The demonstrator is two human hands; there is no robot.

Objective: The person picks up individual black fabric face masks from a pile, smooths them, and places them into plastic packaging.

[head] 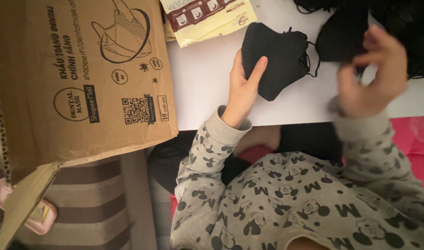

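My left hand (243, 88) grips the near edge of a stack of black face masks (279, 58) lying on the white table (202, 88), thumb on top. My right hand (374, 76), blurred, hovers over the table's right side with fingers apart, just below another black mask (344, 34) that lies beside a dark heap of more masks (406, 28) at the top right. Whether the right fingers touch that mask I cannot tell. Both sleeves are grey with a dark cartoon print.
A large open cardboard box (77, 78) stands at the left, its flap hanging down. Cream and brown flat packets (207, 18) lie at the table's far edge. A pink surface (420, 153) shows at the right, a striped cushion (96, 203) at the lower left.
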